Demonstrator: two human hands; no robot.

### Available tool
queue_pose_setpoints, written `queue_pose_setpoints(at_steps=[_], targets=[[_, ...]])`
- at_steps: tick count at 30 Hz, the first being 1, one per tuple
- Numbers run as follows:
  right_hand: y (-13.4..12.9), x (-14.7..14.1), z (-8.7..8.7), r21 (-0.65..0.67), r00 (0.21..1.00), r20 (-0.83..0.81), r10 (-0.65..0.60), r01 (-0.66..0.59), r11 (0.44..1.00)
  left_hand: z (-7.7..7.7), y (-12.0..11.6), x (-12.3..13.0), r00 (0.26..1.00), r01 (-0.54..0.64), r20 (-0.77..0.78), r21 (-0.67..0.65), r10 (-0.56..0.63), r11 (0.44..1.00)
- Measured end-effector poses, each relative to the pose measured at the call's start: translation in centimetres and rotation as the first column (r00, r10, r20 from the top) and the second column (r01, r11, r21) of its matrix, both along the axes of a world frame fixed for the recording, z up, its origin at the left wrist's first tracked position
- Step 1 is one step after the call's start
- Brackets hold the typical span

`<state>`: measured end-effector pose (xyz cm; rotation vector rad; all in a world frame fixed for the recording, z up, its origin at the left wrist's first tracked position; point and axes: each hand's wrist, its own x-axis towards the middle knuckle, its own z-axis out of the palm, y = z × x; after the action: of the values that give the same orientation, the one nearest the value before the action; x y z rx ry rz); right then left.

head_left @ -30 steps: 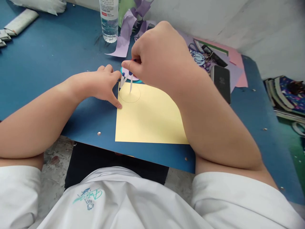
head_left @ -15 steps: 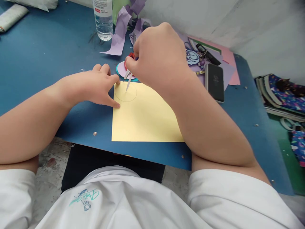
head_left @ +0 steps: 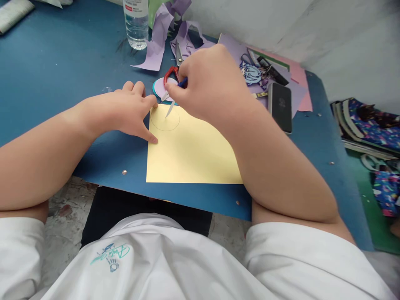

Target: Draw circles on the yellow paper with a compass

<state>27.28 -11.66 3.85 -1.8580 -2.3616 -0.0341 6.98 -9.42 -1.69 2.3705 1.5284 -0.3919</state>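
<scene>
Leftward, at ten o'clock from mid-view, part of a pale packet point(head_left: 15, 16) on the blue tabletop point(head_left: 71, 50). Nearer, also at ten, the left hand point(head_left: 133, 110), loosely spread and grasping nothing, with thumb and forefinger on the left edge of the yellow sheet point(head_left: 190, 154). Around eleven, an upright water bottle point(head_left: 136, 31), a curling lilac strip point(head_left: 157, 52) and, just beyond the sheet, layered discs point(head_left: 160, 87). Within the sheet's upper left, a thin drawn circle point(head_left: 163, 123), with a white leg of the compass point(head_left: 169, 109) near its middle. Half past eleven, red-handled scissors point(head_left: 178, 59), contact with the fingers unclear. At twelve, the right hand point(head_left: 206, 79), curled tight around the compass top. At one, a blue-and-white ornament point(head_left: 250, 73); at two, a phone point(head_left: 281, 104) and pink paper point(head_left: 302, 87); at three, a stack with a blue patterned top point(head_left: 373, 125).
</scene>
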Motion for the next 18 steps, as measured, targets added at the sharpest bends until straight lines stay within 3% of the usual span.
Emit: queue_pose_setpoints(at_steps=[4, 7, 11, 18], targets=[[-1.7, 1.7, 1.8, 0.03, 0.997, -0.035, 0.067, -0.066, 0.997, -0.2, 0.1, -0.1, 1.0, 0.006, 0.005, 0.003, -0.006, 1.0], [-3.5, 3.2, 2.1, 0.066, 0.989, -0.1, 0.113, -0.106, 0.992, 0.1, -0.3, 0.0, 1.0, 0.001, 0.0, 0.005, -0.001, 1.0], [-5.5, 4.6, 0.5, 0.141, 0.95, -0.233, 0.208, -0.178, 0.974, 0.3, -0.6, 0.3, 0.999, -0.02, 0.048, -0.004, 0.02, 1.0], [-6.8, 4.1, -2.0, 0.167, 0.946, -0.286, 0.155, -0.11, 0.98, -0.4, 0.0, -0.4, 0.997, 0.001, 0.072, -0.005, -0.001, 1.0]])
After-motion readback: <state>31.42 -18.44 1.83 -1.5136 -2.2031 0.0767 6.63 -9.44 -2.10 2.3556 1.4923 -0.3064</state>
